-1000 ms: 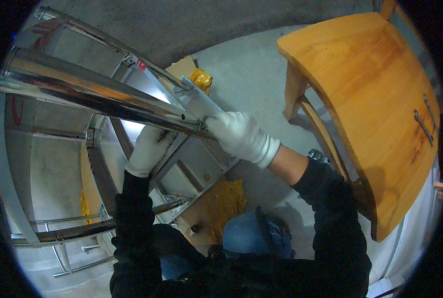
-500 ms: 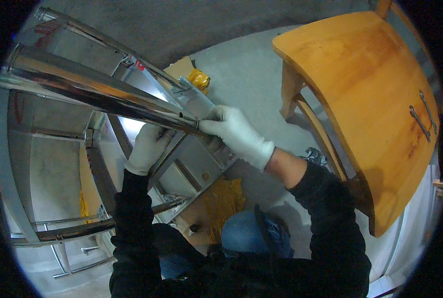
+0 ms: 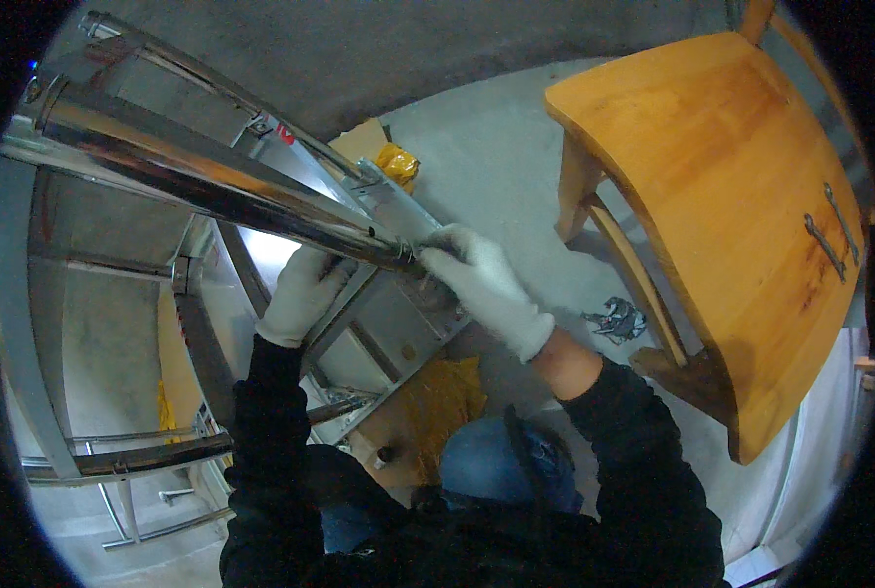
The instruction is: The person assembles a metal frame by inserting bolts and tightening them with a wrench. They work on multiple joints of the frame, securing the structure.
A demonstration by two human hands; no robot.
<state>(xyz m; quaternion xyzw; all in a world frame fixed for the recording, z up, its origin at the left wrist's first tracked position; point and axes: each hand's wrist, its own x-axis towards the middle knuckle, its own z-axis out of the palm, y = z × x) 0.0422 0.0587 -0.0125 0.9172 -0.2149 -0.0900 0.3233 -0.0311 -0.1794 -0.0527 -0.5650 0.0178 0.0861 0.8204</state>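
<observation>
A shiny round metal tube (image 3: 212,186), a leg of a steel frame, slants across the left half toward me. Both of my hands wear white gloves. My right hand (image 3: 484,284) is closed at the tube's near end, thumb and fingers pinched there. Whether a small part sits between them is hidden. Beneath the tube, my left hand (image 3: 302,294) is closed with its fingers curled up against the tube's underside; the fingertips are out of sight. A small dark hole (image 3: 372,232) shows in the tube wall near the end.
On the right stands a wooden chair (image 3: 692,186) with two wrenches (image 3: 825,245) on its seat. Crumpled foil-like wrapping (image 3: 619,320) lies on the floor by its leg. Yellow wrapping (image 3: 396,167) and cardboard (image 3: 361,143) lie beyond the frame. A steel crossbar (image 3: 124,461) runs at lower left.
My right hand has shifted slightly right and down at the tube's end, its fingers smeared a little by motion. My left hand stays under the tube. The whole view has moved slightly.
</observation>
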